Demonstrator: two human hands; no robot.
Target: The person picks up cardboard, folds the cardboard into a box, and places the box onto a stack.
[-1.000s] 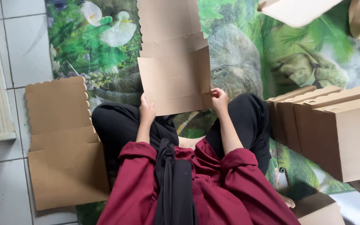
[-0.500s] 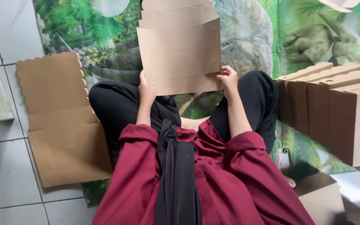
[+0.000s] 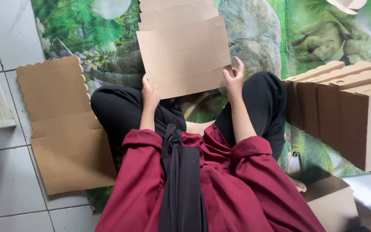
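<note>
Flat brown cardboard box blank (image 3: 183, 53), creased into panels, lies stretched out over the person's crossed legs and onto the green jungle-print floor mat (image 3: 280, 38), near edge lifted toward the body. The left hand (image 3: 150, 95) pinches the lower left corner, fingers closed on the board with the thumb on top; the right hand (image 3: 233, 78) clamps the lower right corner, thumb over the face, forefinger raised along the edge. Holding both corners keeps the sheet square and taut, I judge. To the left, a second flat brown cardboard blank with a scalloped edge (image 3: 61, 124) lies on the pale floor tiles (image 3: 5, 180), within reach. To the right, a row of folded brown cardboard boxes (image 3: 344, 111) stands upright, packed side by side.
</note>
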